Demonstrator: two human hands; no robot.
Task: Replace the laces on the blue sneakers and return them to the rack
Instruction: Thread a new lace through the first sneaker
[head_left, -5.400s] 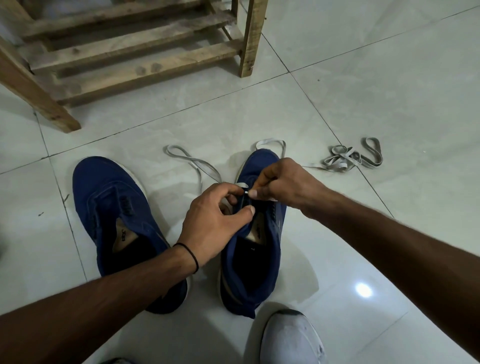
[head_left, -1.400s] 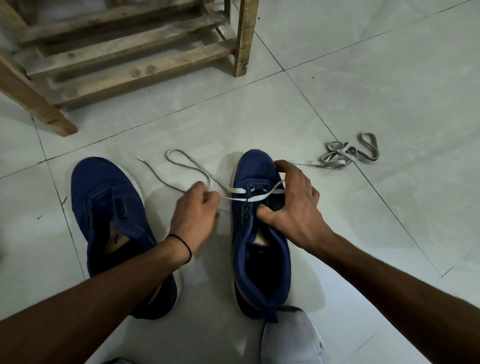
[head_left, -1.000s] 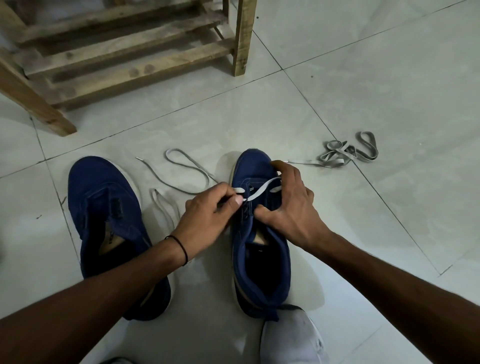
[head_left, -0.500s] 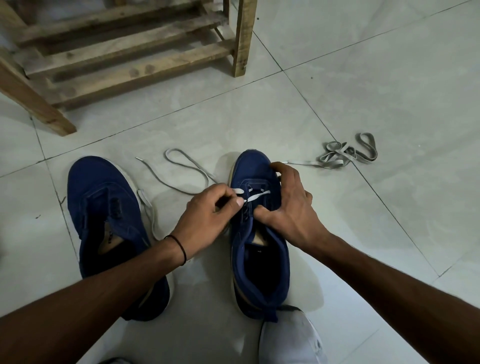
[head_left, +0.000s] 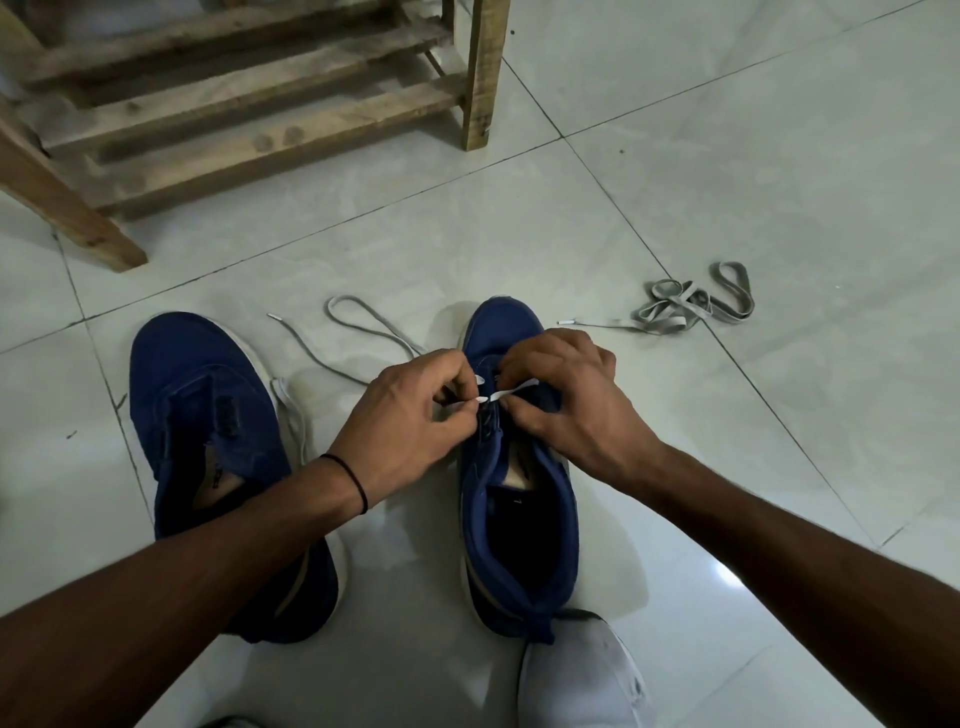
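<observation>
Two blue sneakers stand on the tiled floor, toes pointing away from me. The right sneaker (head_left: 519, 525) has a white lace (head_left: 511, 393) across its front eyelets. My left hand (head_left: 410, 421) pinches the lace's tip at the eyelets, and my right hand (head_left: 566, 410) pinches the lace just right of it and rests on the shoe's upper. A loose end of the lace (head_left: 358, 317) loops on the floor beyond my left hand. The left sneaker (head_left: 218, 441) has no lace in its eyelets; a white lace (head_left: 293, 410) lies along its right side.
A wooden slatted rack (head_left: 249, 104) stands at the back left. A bundled grey lace (head_left: 691, 306) lies on the floor at the right. A white shoe toe (head_left: 582, 675) shows at the bottom edge, just behind the right sneaker's heel.
My left hand let go of the lace it had pulled out to the left and came back to the eyelets, where it now pinches the lace tip. My right hand stayed on the shoe.
</observation>
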